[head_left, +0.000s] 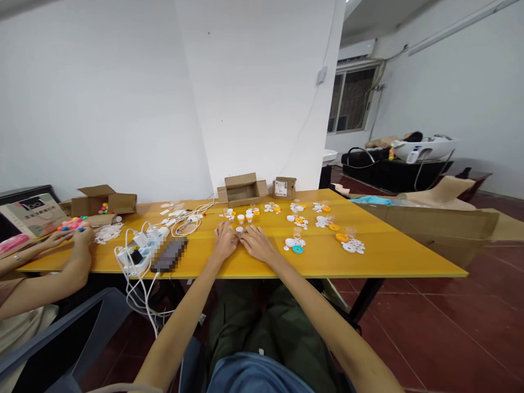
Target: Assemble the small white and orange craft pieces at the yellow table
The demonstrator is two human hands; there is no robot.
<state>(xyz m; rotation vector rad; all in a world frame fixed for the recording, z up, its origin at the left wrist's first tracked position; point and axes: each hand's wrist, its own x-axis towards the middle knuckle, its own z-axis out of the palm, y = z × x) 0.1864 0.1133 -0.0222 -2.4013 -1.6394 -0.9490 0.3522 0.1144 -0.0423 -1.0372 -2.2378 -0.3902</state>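
Observation:
My left hand point(224, 241) and my right hand point(257, 243) meet near the table's front edge, fingertips closed around a small white round piece point(239, 230). Most of that piece is hidden by the fingers, so its full shape is unclear. Just behind it stand two small white-topped containers with orange point(240, 219), side by side. To the right of my hands lies a group of white discs point(290, 242) with a teal ring point(297, 249) and a clear cup point(297, 231). Farther right is an orange ring point(341, 237) beside more white discs point(349, 247).
Several more groups of white parts and orange rings point(326, 209) spread across the yellow table point(385, 256). At the back are two cardboard boxes point(241, 191) point(284, 188). On the left lie a power strip point(139, 261), cables and a dark device point(169, 255). Another person's hands point(82, 237) handle colourful pieces.

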